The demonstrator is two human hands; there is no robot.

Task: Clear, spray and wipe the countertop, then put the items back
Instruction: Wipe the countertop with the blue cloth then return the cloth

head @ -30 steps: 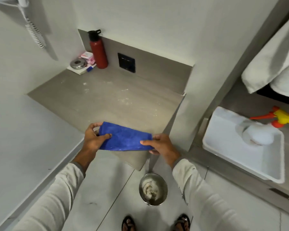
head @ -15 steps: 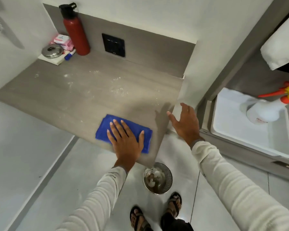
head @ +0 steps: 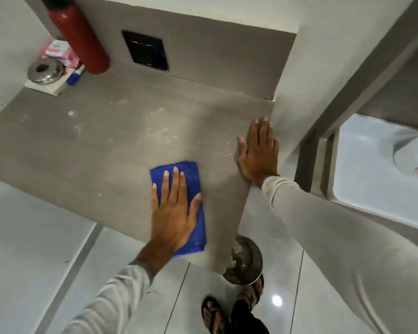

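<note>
A folded blue cloth [head: 193, 174] lies on the grey countertop [head: 82, 150] near its front edge. My left hand [head: 174, 210] presses flat on the cloth, fingers spread. My right hand [head: 258, 153] rests flat and open on the countertop's right end, beside the wall. White specks are scattered over the middle of the top. At the back left corner stand a red bottle [head: 80, 37], a steel lid [head: 45, 72] on a white pad, pink packets [head: 60, 53] and a blue marker [head: 75, 75].
A black socket plate [head: 146, 50] sits in the back panel. Right of the dividing wall, a white tray [head: 362, 186] holds a spray bottle [head: 413, 157]. A steel bin [head: 245, 261] stands on the tiled floor under the counter corner, by my sandalled feet.
Both hands held the cloth in the air; the left hand then laid it on the countertop and has turned it lengthwise. The right hand let go and settled flat on the counter's right end.
</note>
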